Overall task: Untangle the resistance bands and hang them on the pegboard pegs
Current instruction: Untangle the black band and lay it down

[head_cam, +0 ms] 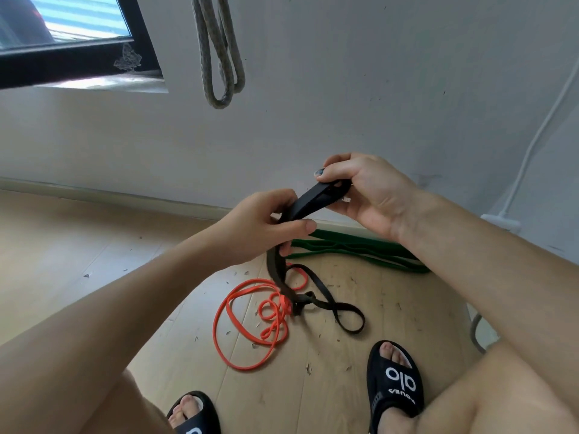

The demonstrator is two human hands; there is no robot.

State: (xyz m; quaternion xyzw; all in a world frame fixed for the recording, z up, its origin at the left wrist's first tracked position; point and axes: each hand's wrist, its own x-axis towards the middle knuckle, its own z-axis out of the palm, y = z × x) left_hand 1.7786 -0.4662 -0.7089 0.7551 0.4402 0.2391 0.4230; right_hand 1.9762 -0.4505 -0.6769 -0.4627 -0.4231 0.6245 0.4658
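Black band [316, 203] in hands; orange band [238, 311] tangled, near floor; green band [360, 250] far right; grey-olive braided rope [219, 57] on white wall [376, 89]; pale wood floor [78, 245]; black slides [394, 380], white lettering.

Soft, even daylight, brightest at the window [62, 23] upper left, where the glass is washed out pale blue-white. Shadows faint and diffuse on the wall [376, 89] and floor [78, 245]; no hard glare. Strong wide-angle bend: skirting curves, forearms and knees balloon at the bottom edge; centre fairly sharp, with slight softness and compression smear toward the corners.
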